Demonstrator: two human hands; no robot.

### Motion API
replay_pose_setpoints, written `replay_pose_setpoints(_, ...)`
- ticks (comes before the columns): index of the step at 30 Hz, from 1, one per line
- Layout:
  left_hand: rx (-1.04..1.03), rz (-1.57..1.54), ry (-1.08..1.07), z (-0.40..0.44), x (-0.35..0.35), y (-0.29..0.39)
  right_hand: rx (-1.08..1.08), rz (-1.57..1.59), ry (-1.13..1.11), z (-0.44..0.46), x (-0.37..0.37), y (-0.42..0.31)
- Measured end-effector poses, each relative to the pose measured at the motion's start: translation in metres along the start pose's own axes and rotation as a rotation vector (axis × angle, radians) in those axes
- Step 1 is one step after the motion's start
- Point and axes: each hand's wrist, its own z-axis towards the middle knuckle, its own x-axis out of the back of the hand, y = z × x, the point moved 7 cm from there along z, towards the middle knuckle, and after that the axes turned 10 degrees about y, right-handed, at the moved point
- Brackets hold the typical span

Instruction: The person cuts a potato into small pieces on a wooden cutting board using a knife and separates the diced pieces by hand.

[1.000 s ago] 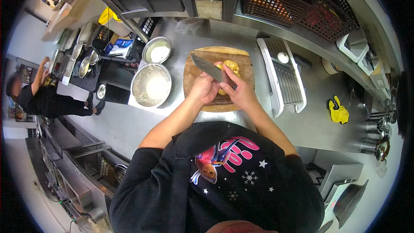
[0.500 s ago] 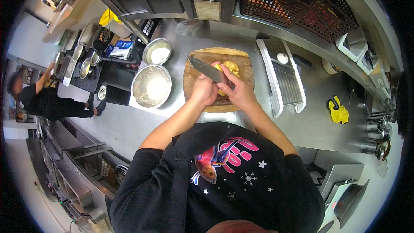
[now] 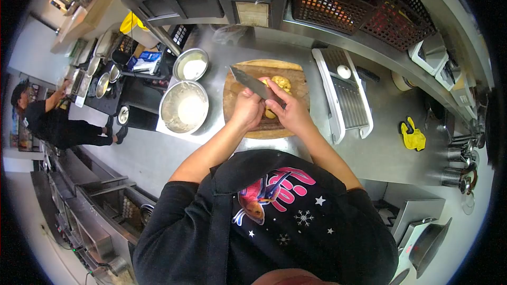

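A wide-bladed kitchen knife (image 3: 251,83) slants over the wooden cutting board (image 3: 231,87), its tip toward the upper left. My right hand (image 3: 290,112) is closed round its handle end, fingers along the blade. Beneath the blade, my left hand (image 3: 249,107) is curled closed; the blade and knuckles hide what its fingers may hold. Yellow food pieces (image 3: 282,83) lie on the board beyond my right fingers. Another yellow piece (image 3: 270,113) shows between my hands, and I cannot tell whether a finger touches it.
Left of the board stand a small metal bowl (image 3: 182,70) and a larger one (image 3: 164,106), both with whitish contents. A white-framed mandoline slicer (image 3: 353,106) lies to the right, yellow gloves (image 3: 414,138) farther off. Baskets (image 3: 328,8) line the shelf above. A co-worker (image 3: 50,121) stands far left.
The view has shifted slightly. Both hands and the knife keep nearly the same pose over the board. The co-worker's arm and head have moved a little.
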Motion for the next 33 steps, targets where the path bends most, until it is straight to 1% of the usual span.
replay_pose_setpoints(3,0.012,-0.006,0.023,0.0,0.002,0.0,-0.168,-0.053,-0.093,0.001,0.001,0.003)
replay_pose_setpoints(6,0.009,0.022,0.045,0.001,0.002,-0.001,-0.114,0.044,-0.033,0.002,-0.001,0.01)
replay_pose_setpoints(9,-0.013,0.071,-0.001,0.005,0.007,-0.003,-0.237,-0.006,-0.094,0.001,-0.005,0.023)
replay_pose_setpoints(11,-0.046,0.166,-0.067,0.013,0.017,-0.007,-0.216,0.02,-0.064,-0.001,-0.005,0.023)
replay_pose_setpoints(12,-0.052,0.149,-0.04,0.013,0.013,-0.002,-0.2,0.034,-0.048,0.002,-0.005,0.023)
replay_pose_setpoints(14,-0.054,0.115,0.019,0.004,0.002,0.004,-0.133,0.174,-0.008,0.006,-0.005,0.016)
replay_pose_setpoints(15,-0.055,0.165,0.025,0.0,0.001,0.003,-0.107,0.245,0.008,0.004,-0.006,0.014)
replay_pose_setpoints(17,-0.086,0.266,0.035,-0.004,-0.003,0.013,-0.069,0.242,0.064,-0.004,-0.01,0.022)
replay_pose_setpoints(18,-0.173,0.338,-0.005,-0.008,-0.006,0.019,0.0,0.256,0.08,0.004,-0.012,0.016)
replay_pose_setpoints(19,-0.319,0.628,0.025,-0.005,0.003,0.024,-0.058,0.372,0.009,0.006,-0.013,0.002)
replay_pose_setpoints(20,-0.298,0.69,0.074,-0.012,-0.002,0.034,-0.003,0.345,0.021,0.009,-0.02,0.015)
replay_pose_setpoints(21,-0.35,0.445,0.024,0.001,0.007,0.019,-0.139,0.403,-0.049,0.008,-0.022,0.012)
replay_pose_setpoints(22,-0.286,0.454,0.08,-0.002,0.008,0.017,0.004,0.285,0.017,0.009,-0.023,0.024)
replay_pose_setpoints(23,-0.305,0.411,0.0,0.001,0.006,0.018,-0.276,0.295,-0.078,0.005,-0.024,0.034)
replay_pose_setpoints(24,-0.335,0.407,0.006,0.003,0.008,0.02,-0.278,0.353,-0.063,0.004,-0.024,0.019)
replay_pose_setpoints(27,-0.352,0.243,0.052,0.018,0.023,0.013,-0.346,0.293,-0.116,0.004,-0.031,0.018)
replay_pose_setpoints(28,-0.322,0.224,0.028,0.017,0.026,0.015,-0.342,0.235,-0.151,0.006,-0.034,0.022)
replay_pose_setpoints(31,-0.231,0.224,0.046,0.022,0.042,0.008,-0.324,0.228,-0.206,0.008,-0.046,0.019)
replay_pose_setpoints(32,-0.259,0.233,0.015,0.023,0.046,0.009,-0.352,0.223,-0.221,0.006,-0.048,0.015)
replay_pose_setpoints(33,-0.296,0.247,0.044,0.02,0.052,0.014,-0.333,0.215,-0.239,0.006,-0.054,0.011)
